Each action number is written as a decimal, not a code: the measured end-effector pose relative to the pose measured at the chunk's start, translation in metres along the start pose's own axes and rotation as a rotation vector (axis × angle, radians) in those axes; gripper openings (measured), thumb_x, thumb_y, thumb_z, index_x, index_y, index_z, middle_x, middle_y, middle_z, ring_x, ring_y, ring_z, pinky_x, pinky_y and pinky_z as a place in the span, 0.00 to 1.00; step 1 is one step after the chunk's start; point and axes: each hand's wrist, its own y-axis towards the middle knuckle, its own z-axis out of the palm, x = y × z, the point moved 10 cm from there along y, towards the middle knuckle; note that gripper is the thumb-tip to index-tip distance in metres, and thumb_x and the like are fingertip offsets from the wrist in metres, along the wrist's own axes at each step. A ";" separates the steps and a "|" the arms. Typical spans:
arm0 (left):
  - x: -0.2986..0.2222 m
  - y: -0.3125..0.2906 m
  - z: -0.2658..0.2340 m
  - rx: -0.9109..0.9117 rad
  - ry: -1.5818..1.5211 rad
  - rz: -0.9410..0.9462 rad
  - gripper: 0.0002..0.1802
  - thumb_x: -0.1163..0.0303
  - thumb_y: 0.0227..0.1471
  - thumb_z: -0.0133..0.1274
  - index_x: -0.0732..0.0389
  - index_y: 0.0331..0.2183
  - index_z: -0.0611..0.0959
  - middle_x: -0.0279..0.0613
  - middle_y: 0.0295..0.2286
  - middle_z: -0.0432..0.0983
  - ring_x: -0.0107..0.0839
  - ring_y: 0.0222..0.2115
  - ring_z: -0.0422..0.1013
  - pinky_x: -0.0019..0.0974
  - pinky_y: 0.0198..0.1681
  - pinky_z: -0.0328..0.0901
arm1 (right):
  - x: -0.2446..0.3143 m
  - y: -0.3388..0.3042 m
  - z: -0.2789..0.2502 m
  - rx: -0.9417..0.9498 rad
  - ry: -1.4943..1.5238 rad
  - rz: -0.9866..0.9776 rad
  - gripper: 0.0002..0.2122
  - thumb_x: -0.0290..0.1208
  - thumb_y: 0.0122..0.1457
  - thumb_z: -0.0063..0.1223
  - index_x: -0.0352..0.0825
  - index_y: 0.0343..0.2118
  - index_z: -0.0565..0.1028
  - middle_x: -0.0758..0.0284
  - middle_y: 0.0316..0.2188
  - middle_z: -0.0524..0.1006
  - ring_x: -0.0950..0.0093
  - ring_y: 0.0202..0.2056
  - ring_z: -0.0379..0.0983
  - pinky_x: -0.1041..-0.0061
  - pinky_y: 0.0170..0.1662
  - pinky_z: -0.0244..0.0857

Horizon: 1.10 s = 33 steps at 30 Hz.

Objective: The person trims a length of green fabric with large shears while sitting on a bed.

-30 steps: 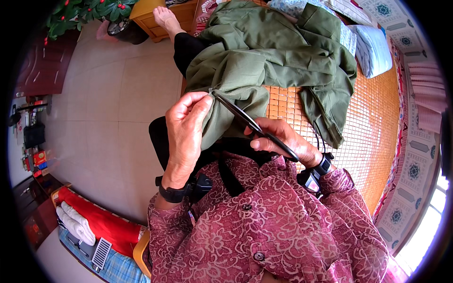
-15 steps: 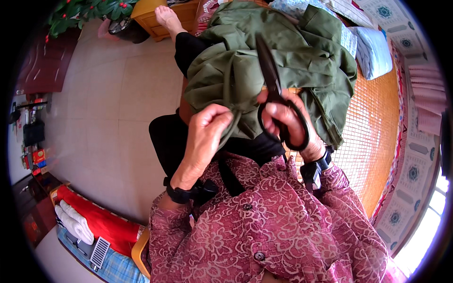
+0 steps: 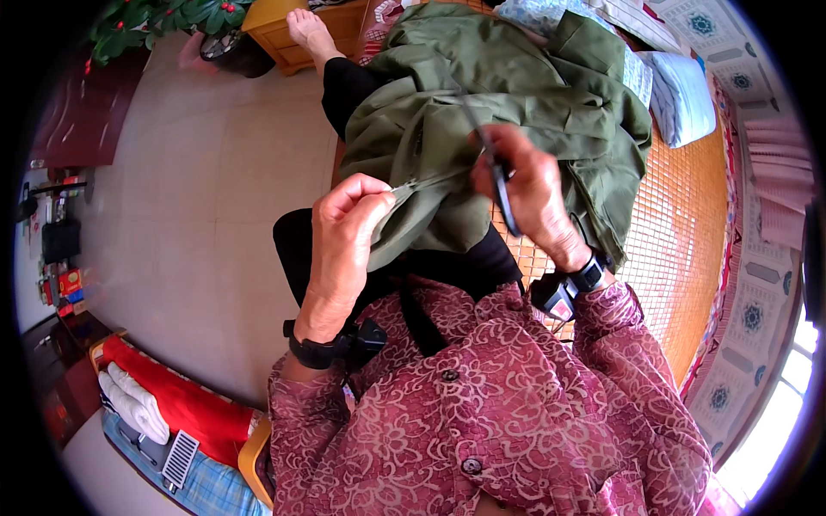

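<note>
Green cloth (image 3: 490, 60), which looks like a garment, lies spread over my lap and the bed mat. At its near left, my left hand (image 3: 342, 236) is closed in a pinch on an edge of it; a small pale, frayed bit shows beside the fingertips. My right hand (image 3: 535, 185) grips a pair of dark scissors (image 3: 497, 176), seen nearly edge-on and blurred, blades pointing away over the cloth. A fold of cloth runs taut between the two hands. Whether the right fingers also hold that fold, I cannot tell.
Under the cloth and to the right is a woven tan bed mat (image 3: 658, 232). Folded light-blue bedding (image 3: 678, 99) lies at the far right. A wooden stool-like cabinet (image 3: 323, 34) and a potted plant (image 3: 237, 52) stand at the far left, on a tiled floor (image 3: 189, 198).
My left hand has shifted left with the cloth edge, and the frayed bit now shows. My right hand has moved slightly up and turned the scissors from face-on to edge-on.
</note>
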 end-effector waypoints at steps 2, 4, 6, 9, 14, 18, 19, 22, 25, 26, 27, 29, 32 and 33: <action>0.001 0.001 0.001 0.029 -0.120 0.002 0.05 0.75 0.49 0.49 0.65 0.24 0.78 0.24 0.20 0.66 0.11 0.21 0.57 0.19 0.23 0.50 | -0.015 0.009 -0.016 -0.092 0.083 0.128 0.17 0.21 0.46 0.54 0.33 0.42 0.70 0.63 0.21 0.75 0.78 0.24 0.72 0.78 0.30 0.66; 0.004 0.000 0.005 0.040 -0.143 -0.044 0.05 0.74 0.49 0.50 0.65 0.25 0.78 0.24 0.20 0.67 0.11 0.21 0.57 0.19 0.23 0.51 | -0.022 0.016 -0.018 -0.081 0.103 0.180 0.17 0.23 0.46 0.55 0.32 0.42 0.70 0.63 0.22 0.75 0.79 0.25 0.72 0.78 0.31 0.66; 0.007 0.000 0.009 0.051 -0.167 -0.092 0.06 0.73 0.49 0.51 0.65 0.25 0.78 0.25 0.20 0.67 0.12 0.21 0.58 0.19 0.24 0.52 | -0.024 0.014 -0.016 -0.058 0.110 0.193 0.18 0.23 0.46 0.55 0.32 0.42 0.70 0.63 0.23 0.76 0.79 0.26 0.72 0.78 0.31 0.66; 0.013 0.002 0.014 0.102 -0.081 -0.146 0.07 0.71 0.50 0.53 0.65 0.26 0.79 0.25 0.20 0.68 0.12 0.22 0.59 0.19 0.26 0.53 | -0.029 0.009 -0.018 -0.055 0.144 0.219 0.19 0.24 0.46 0.57 0.33 0.43 0.69 0.65 0.26 0.76 0.78 0.27 0.73 0.78 0.33 0.66; -0.007 0.006 -0.002 -0.025 -0.022 0.098 0.06 0.74 0.50 0.53 0.67 0.30 0.80 0.26 0.22 0.69 0.13 0.24 0.61 0.19 0.29 0.57 | -0.012 -0.007 -0.033 -0.014 0.296 0.225 0.19 0.28 0.51 0.56 0.32 0.46 0.68 0.71 0.29 0.73 0.84 0.31 0.67 0.84 0.35 0.62; -0.008 0.006 -0.003 -0.068 -0.140 0.075 0.07 0.75 0.50 0.53 0.69 0.31 0.80 0.30 0.24 0.73 0.15 0.26 0.65 0.21 0.32 0.60 | 0.008 -0.040 0.003 0.371 0.716 0.398 0.20 0.40 0.54 0.50 0.29 0.44 0.68 0.67 0.27 0.73 0.81 0.29 0.67 0.84 0.34 0.59; -0.008 0.007 -0.002 -0.068 -0.137 0.074 0.07 0.75 0.50 0.53 0.69 0.31 0.80 0.30 0.24 0.73 0.15 0.26 0.65 0.21 0.32 0.60 | 0.007 -0.049 0.015 0.471 0.745 0.426 0.21 0.42 0.54 0.49 0.28 0.44 0.68 0.67 0.27 0.74 0.81 0.29 0.67 0.84 0.35 0.60; -0.007 0.008 -0.004 -0.097 -0.152 0.068 0.07 0.76 0.50 0.53 0.69 0.32 0.80 0.32 0.25 0.74 0.16 0.27 0.67 0.21 0.33 0.61 | 0.005 -0.071 0.037 0.670 0.794 0.468 0.22 0.45 0.55 0.48 0.29 0.44 0.69 0.67 0.27 0.74 0.81 0.29 0.68 0.83 0.36 0.61; -0.011 0.006 -0.003 -0.086 -0.157 0.092 0.08 0.76 0.50 0.53 0.70 0.33 0.80 0.33 0.26 0.75 0.17 0.27 0.67 0.21 0.34 0.62 | 0.005 -0.082 0.047 0.745 0.827 0.509 0.22 0.45 0.56 0.48 0.29 0.43 0.70 0.69 0.25 0.74 0.83 0.29 0.68 0.84 0.34 0.60; -0.012 0.005 -0.005 -0.096 -0.166 0.097 0.08 0.76 0.50 0.53 0.70 0.34 0.80 0.34 0.27 0.75 0.17 0.28 0.68 0.21 0.35 0.62 | 0.005 -0.083 0.049 0.746 0.829 0.508 0.22 0.45 0.56 0.48 0.29 0.43 0.70 0.69 0.25 0.74 0.83 0.29 0.68 0.84 0.34 0.60; -0.012 0.005 -0.005 -0.102 -0.176 0.100 0.09 0.76 0.50 0.52 0.70 0.34 0.80 0.34 0.27 0.75 0.18 0.28 0.68 0.21 0.35 0.62 | 0.004 -0.085 0.052 0.761 0.817 0.514 0.21 0.46 0.57 0.48 0.30 0.43 0.70 0.70 0.25 0.74 0.83 0.29 0.68 0.84 0.33 0.60; -0.012 0.005 -0.003 -0.095 -0.177 0.104 0.09 0.75 0.51 0.52 0.71 0.34 0.80 0.35 0.28 0.75 0.18 0.29 0.68 0.21 0.36 0.62 | -0.001 -0.087 0.056 0.773 0.848 0.523 0.17 0.42 0.58 0.50 0.32 0.41 0.72 0.73 0.25 0.73 0.84 0.29 0.69 0.85 0.32 0.62; -0.012 0.005 -0.003 -0.099 -0.177 0.112 0.09 0.75 0.51 0.52 0.71 0.34 0.79 0.35 0.28 0.75 0.18 0.29 0.68 0.21 0.36 0.63 | -0.002 -0.088 0.058 0.775 0.851 0.525 0.18 0.43 0.58 0.50 0.32 0.41 0.72 0.73 0.25 0.73 0.84 0.29 0.69 0.85 0.32 0.62; -0.012 0.005 -0.003 -0.102 -0.177 0.117 0.09 0.75 0.51 0.52 0.71 0.34 0.80 0.36 0.28 0.75 0.18 0.29 0.68 0.22 0.36 0.63 | -0.002 -0.088 0.058 0.776 0.851 0.526 0.18 0.43 0.58 0.50 0.32 0.41 0.72 0.73 0.25 0.73 0.84 0.29 0.69 0.85 0.32 0.62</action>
